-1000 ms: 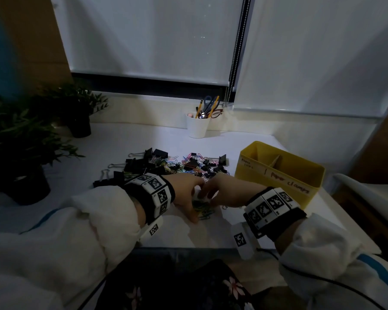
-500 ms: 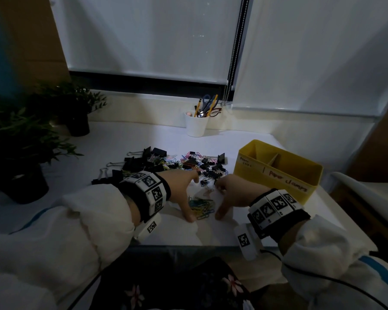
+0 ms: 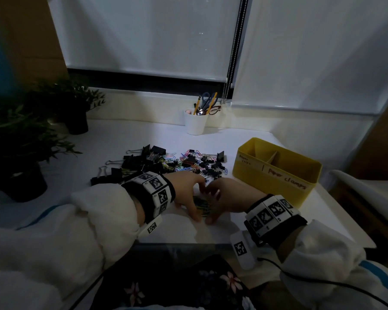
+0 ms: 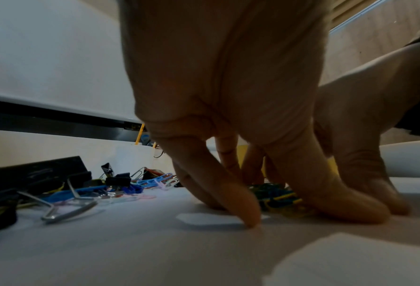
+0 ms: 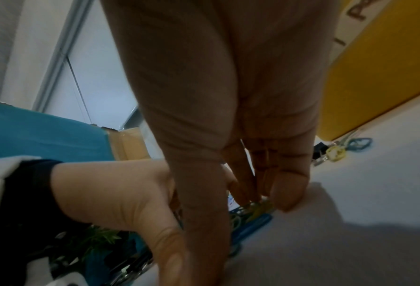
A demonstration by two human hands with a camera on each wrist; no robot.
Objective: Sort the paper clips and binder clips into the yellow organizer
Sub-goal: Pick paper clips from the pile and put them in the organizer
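Both hands work as a pair just in front of the yellow organizer, toward its left end. Left hand and right hand face each other, fingers extended down to the white table, corralling a small heap of coloured paper clips between them. Neither hand has closed round anything; the fingertips rest straight on the tabletop, scraping and fencing the heap in, not pinching it.

Left of the organizer, beyond the hands, lies the main mixed pile: black binder clips with wire handles, tangled with more coloured paper clips. The organizer has handwritten labels on its front, one per compartment.

By my judgement the paper clips are light, stiff wire, slick on this smooth top and prone to hooking together, so they should scoop best as a bunch, with fingers slid under the edges. Binder clips look heavier and rigid; the black body or a handle loop offers a firm hold.

Hard to tell: whether the organizer holds anything, since its interior is mostly hidden by the front wall. Palms cover most of the gathered heap, so its count is unknown. Dim light blurs the label wording.
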